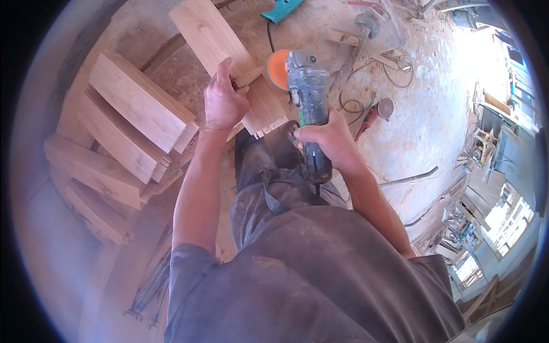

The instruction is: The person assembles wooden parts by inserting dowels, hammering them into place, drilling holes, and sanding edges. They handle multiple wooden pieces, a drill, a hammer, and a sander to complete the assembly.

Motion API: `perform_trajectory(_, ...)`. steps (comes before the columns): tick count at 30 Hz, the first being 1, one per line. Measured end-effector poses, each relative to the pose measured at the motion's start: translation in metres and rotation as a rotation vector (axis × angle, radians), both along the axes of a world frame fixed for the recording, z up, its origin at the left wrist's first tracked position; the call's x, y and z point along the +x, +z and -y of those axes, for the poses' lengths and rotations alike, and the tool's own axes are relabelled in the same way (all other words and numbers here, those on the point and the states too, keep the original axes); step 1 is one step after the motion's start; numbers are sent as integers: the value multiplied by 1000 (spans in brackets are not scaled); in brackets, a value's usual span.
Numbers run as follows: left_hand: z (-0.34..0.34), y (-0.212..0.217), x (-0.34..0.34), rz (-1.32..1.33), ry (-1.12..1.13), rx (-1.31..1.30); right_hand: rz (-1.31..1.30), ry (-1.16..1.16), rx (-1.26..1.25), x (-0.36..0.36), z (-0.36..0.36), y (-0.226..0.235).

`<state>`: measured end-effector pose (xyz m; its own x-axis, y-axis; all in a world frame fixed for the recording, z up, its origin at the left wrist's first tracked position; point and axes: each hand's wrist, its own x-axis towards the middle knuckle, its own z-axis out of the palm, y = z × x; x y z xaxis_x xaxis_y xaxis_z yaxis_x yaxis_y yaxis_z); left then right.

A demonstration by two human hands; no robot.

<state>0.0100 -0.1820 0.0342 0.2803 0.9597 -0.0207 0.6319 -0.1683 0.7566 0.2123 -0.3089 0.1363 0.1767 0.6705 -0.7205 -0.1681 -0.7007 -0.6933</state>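
Note:
My left hand (224,100) presses down on a light wooden board (214,37) that slants from the upper left toward my legs; its near end has a row of small cut notches. My right hand (327,140) grips the dark, dusty body of an angle grinder (307,97). The grinder's orange sanding disc (278,67) sits against the board's right edge, just right of my left hand. The grinder's black cord runs away over the floor.
Several similar boards (134,100) lie stacked to my left. On the sawdust-covered floor (434,114) lie a teal power tool (281,8), a second red-handled grinder (374,113), a hammer (357,40), wood scraps and cables. Workshop clutter fills the right rim.

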Motion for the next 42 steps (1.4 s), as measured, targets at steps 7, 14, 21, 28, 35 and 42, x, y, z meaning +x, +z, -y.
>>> perform_trajectory(7, 4, -4, 5, 24, -54, 127, 144, 142, 4, -4, 0, -9)
perform_trajectory(14, 5, -10, 5, 40, -63, 208, 137, 174, 5, -5, -3, 1)
perform_trajectory(21, 5, -10, 4, 56, -71, 217, 95, 153, 3, -12, -1, -6)
perform_trajectory(28, 6, -15, 3, 21, -70, 225, 151, 171, 1, -9, 4, -12)
perform_trajectory(35, 7, -14, 3, 53, -70, 217, 153, 179, -5, -13, -1, -2)
perform_trajectory(42, 10, -10, 3, 43, -69, 164, 89, 126, -11, -10, 2, -13)
